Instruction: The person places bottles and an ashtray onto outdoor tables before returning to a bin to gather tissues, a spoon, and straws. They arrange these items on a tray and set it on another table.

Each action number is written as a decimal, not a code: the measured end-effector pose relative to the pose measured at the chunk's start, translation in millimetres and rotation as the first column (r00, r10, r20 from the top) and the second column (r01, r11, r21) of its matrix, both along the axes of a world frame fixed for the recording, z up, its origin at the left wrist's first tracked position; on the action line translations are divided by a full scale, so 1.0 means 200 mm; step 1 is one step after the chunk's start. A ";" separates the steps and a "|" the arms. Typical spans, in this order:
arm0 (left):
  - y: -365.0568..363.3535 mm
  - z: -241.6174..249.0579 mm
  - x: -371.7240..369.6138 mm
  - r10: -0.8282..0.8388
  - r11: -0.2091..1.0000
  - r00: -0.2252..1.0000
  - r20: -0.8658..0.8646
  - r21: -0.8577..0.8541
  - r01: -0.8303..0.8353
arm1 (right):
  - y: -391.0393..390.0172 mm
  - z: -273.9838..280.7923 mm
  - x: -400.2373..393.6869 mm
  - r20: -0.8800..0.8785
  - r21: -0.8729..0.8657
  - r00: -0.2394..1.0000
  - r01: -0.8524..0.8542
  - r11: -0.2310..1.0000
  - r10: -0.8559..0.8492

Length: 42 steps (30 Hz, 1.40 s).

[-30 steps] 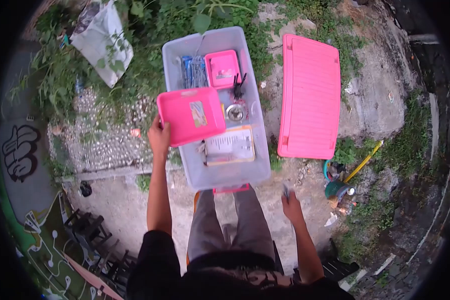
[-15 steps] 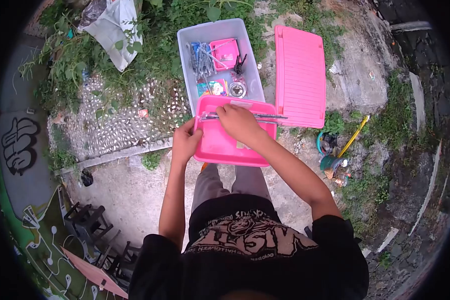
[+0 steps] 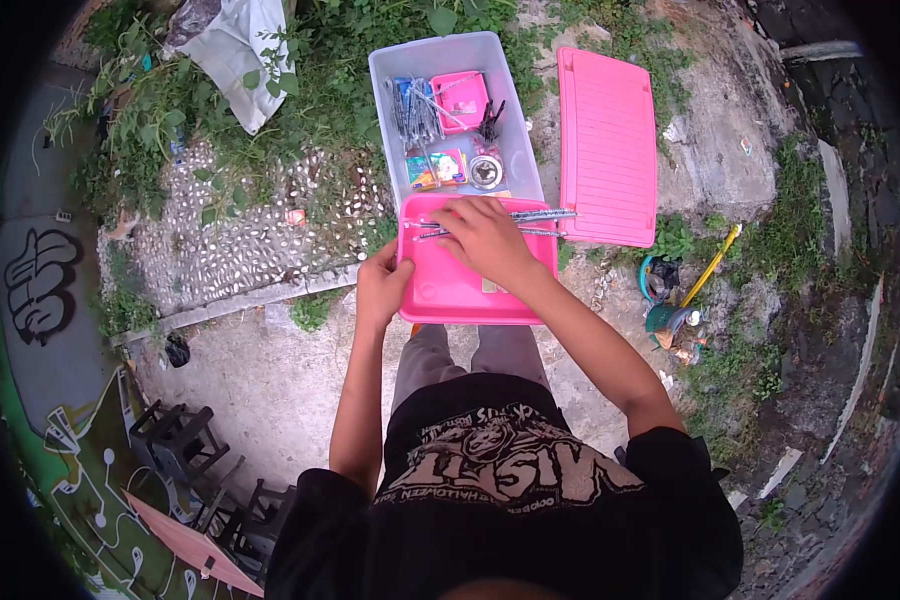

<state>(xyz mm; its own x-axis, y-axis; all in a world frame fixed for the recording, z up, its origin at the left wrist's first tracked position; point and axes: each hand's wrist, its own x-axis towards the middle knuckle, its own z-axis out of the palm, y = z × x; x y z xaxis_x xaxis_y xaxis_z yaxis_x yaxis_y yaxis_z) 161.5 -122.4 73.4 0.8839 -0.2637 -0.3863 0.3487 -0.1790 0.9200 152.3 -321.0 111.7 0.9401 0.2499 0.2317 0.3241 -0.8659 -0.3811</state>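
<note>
A pink tray is held level in front of my body, overlapping the near end of a clear plastic bin. My left hand grips the tray's left edge, thumb over the rim. Over the tray's upper part, my right hand has its fingers curled on thin dark and silvery sticks, whose ends stick out past the right rim. Whether the fingers pinch the sticks or only rest on them is hidden. A small pale piece lies in the tray beside my right wrist.
Inside the bin are a small pink basket, wrapped bundles, colourful packets and a round metallic item. A pink lid lies to the right. Farther right are a yellow pole and a green bucket. Dark stools stand lower left.
The bin, lid and tray appear slightly shifted in view. My right hand has changed its finger position over the sticks, which now spread a little apart at the right rim.
</note>
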 end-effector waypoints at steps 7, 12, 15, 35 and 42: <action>0.04 -0.02 -0.01 0.017 1.000 1.000 0.007 -0.003 -0.017 | 0.01 -0.09 -0.01 0.014 0.053 1.000 -0.016 0.998 0.015; 0.09 -0.07 -0.01 0.047 0.999 0.999 0.007 0.015 -0.047 | -0.01 -0.04 0.01 -0.044 0.039 0.998 -0.047 0.998 0.049; 0.11 -0.07 -0.02 0.057 0.997 0.998 -0.001 0.051 -0.057 | -0.03 -0.05 0.02 -0.065 -0.037 0.998 -0.012 0.999 0.009; 0.20 -0.12 0.04 0.014 0.962 0.996 0.092 0.270 -0.039 | -0.12 -0.05 0.15 0.040 0.134 0.984 0.165 0.977 -0.172; 0.51 -0.62 -0.03 0.329 0.938 0.937 -0.116 0.155 -0.310 | -0.52 -1.32 0.46 -0.528 0.393 0.666 0.742 0.543 -0.527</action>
<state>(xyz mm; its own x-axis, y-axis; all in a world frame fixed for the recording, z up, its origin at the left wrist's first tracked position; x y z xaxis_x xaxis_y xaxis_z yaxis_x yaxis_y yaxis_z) 156.3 -21.0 -51.4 0.8486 0.0856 -0.5221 0.5290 -0.1534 0.8346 244.3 -424.8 -151.5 0.8296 -0.5117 -0.2235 -0.4569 -0.3919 -0.7986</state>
